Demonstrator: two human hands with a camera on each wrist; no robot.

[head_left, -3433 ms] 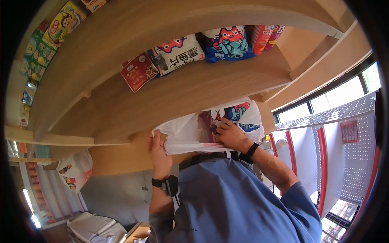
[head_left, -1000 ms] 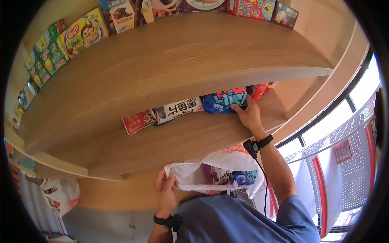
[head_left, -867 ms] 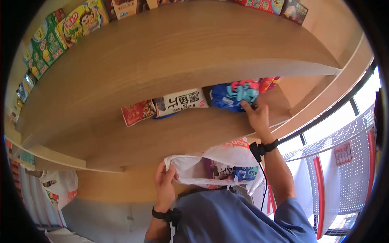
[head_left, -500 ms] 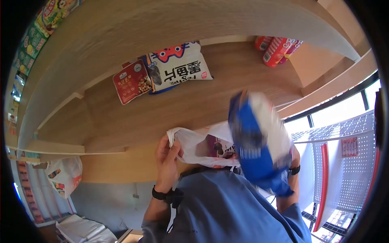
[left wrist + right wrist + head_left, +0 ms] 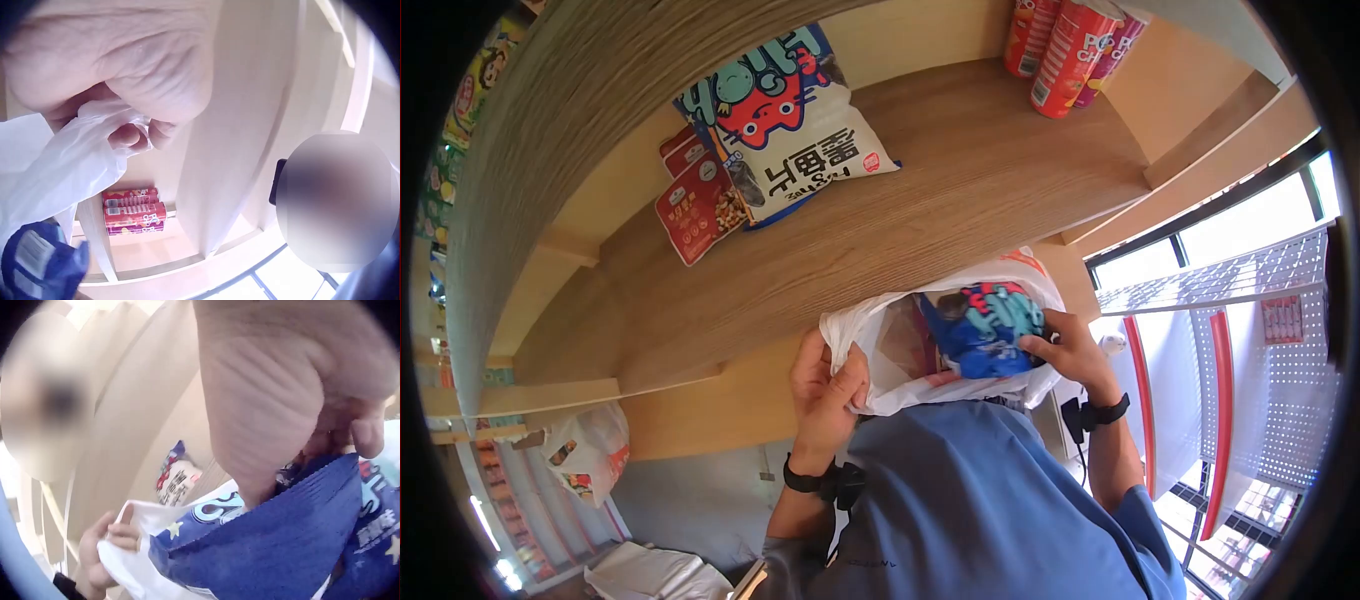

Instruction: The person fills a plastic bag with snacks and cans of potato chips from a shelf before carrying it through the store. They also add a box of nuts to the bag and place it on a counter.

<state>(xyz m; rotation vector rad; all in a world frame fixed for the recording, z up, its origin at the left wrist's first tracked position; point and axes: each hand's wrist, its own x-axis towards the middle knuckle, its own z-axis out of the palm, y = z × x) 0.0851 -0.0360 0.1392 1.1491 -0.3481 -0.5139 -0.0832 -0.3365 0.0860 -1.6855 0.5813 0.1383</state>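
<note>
My left hand [image 5: 830,385] grips one end of the rim of a white plastic carrier bag [image 5: 865,335], its mouth spread in front of my body. In the left wrist view the bunched film [image 5: 75,153] runs between thumb and fingers. At the bag's other end, my right hand [image 5: 1078,350] holds a blue snack bag [image 5: 990,345] with teal lettering inside the mouth. The right wrist view has the thumb and fingers on either side of the snack bag's blue crimped edge [image 5: 269,531]. Packs beneath it are mostly hidden.
On the wooden shelf [image 5: 940,165] above stand a white-and-blue snack bag [image 5: 795,130], red nut pouches [image 5: 695,210] and red and purple chip canisters [image 5: 1068,55]. Another filled carrier bag [image 5: 590,445] hangs at left. White racks with red edges [image 5: 1222,400] stand at right.
My right hand has taken the blue snack bag off the shelf and brought it down into the carrier bag's mouth. The left hand has kept its hold on the rim.
</note>
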